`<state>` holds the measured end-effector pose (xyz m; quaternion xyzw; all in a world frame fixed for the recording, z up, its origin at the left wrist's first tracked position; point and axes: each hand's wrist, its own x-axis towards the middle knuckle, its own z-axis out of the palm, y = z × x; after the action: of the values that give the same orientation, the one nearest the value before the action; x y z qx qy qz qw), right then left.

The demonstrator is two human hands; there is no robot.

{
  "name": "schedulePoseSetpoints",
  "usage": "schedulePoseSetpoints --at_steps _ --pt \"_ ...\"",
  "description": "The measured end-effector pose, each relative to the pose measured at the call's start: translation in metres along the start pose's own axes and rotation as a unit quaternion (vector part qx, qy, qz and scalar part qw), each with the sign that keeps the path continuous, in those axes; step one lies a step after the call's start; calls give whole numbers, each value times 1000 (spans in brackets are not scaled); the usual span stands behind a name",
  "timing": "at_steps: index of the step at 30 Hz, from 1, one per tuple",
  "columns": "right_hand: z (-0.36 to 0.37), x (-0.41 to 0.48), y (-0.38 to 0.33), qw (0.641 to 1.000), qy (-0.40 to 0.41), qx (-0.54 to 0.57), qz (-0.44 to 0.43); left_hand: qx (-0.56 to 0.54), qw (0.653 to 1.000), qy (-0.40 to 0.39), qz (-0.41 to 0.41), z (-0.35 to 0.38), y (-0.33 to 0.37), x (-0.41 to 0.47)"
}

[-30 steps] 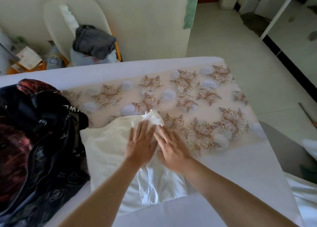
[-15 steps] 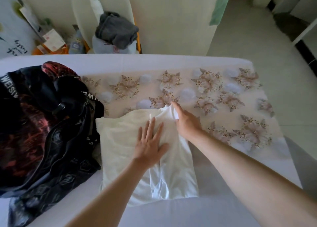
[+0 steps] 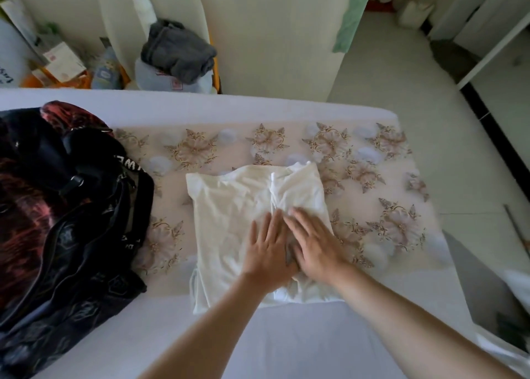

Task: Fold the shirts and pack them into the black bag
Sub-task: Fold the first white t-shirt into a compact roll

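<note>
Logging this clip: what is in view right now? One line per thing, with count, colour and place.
white shirt: one, white, partly folded, on the floral cover mid-bed.
black bag: one, black with red-brown areas, on the bed left of the shirt.
floral cover: one, pale pink with brown flowers, spread on the bed.
bed sheet: one, white, under the cover.
grey cloth: one, dark grey, bundled beyond the bed.
green cloth: one, pale green, hanging at the wall corner.
left hand: one, flat on the shirt, fingers straight.
right hand: one, flat on the shirt beside the left hand.
</note>
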<state>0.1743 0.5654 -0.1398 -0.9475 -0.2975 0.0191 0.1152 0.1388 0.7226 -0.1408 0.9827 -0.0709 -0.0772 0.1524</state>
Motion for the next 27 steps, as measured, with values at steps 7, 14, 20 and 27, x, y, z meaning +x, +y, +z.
schedulePoseSetpoints --at_steps 7,14,20,27 --pt "-7 -4 -38 987 -134 -51 69 -20 999 31 11 -8 -36 -56" --pt "-31 89 -107 988 -75 -72 -118 -72 969 98 -216 -46 -90 -93" --pt "-26 175 -161 919 -181 -223 -270 -101 959 25 -262 -48 -114 -101" --pt "-23 188 -137 861 -165 -370 -309 -138 946 22 -293 -55 -103 -90"
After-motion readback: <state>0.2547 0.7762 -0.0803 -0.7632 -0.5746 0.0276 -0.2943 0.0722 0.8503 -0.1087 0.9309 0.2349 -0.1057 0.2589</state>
